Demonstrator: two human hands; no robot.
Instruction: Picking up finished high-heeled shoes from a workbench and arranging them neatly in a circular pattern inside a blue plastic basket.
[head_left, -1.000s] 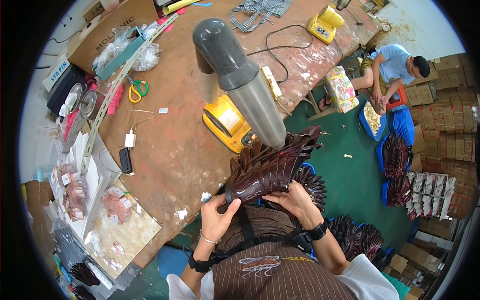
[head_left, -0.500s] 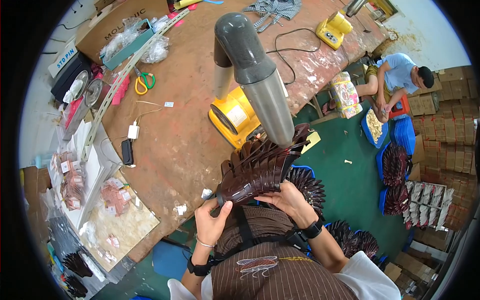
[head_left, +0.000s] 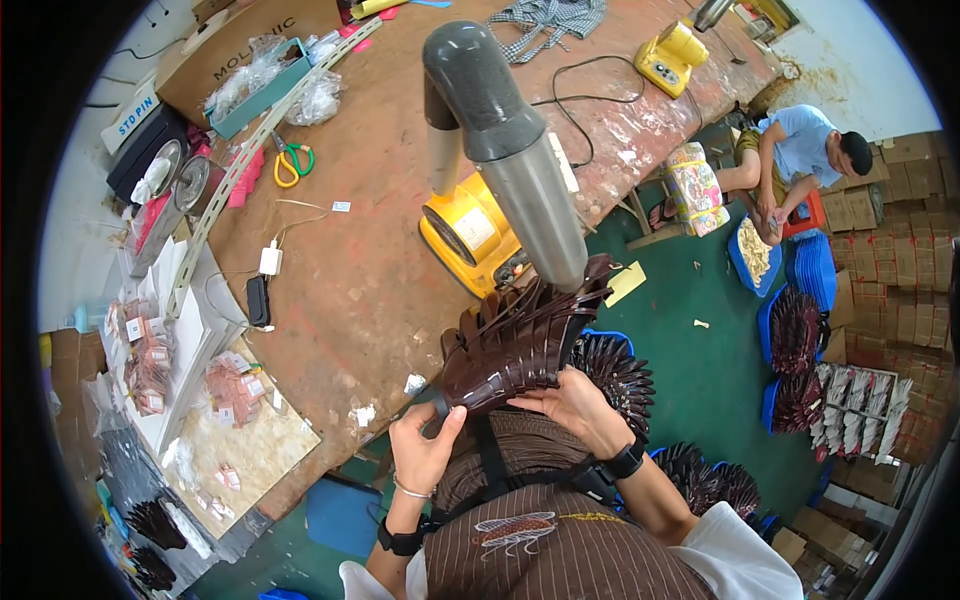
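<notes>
Both my hands hold a glossy dark brown strappy sandal tilted beneath a steel nozzle that hangs over its upper straps. My left hand is closed on the sandal's lower left end, thumb up along the edge. The fingers of my right hand pinch its lower right side near the sole. A pale yellow tag hangs from its far right end. The nozzle belongs to a yellow blower standing on the table. Straps and nozzle partly hide the sandal's far side.
The worn brown table carries scissors, a white adapter, and a second yellow blower. A metal rail runs along its left. At right, a seated person works near blue baskets and stacked cartons.
The sandal has tipped slightly under the nozzle, and its yellow tag shows more fully. My hands keep the same grip; the whole view has shifted a little.
</notes>
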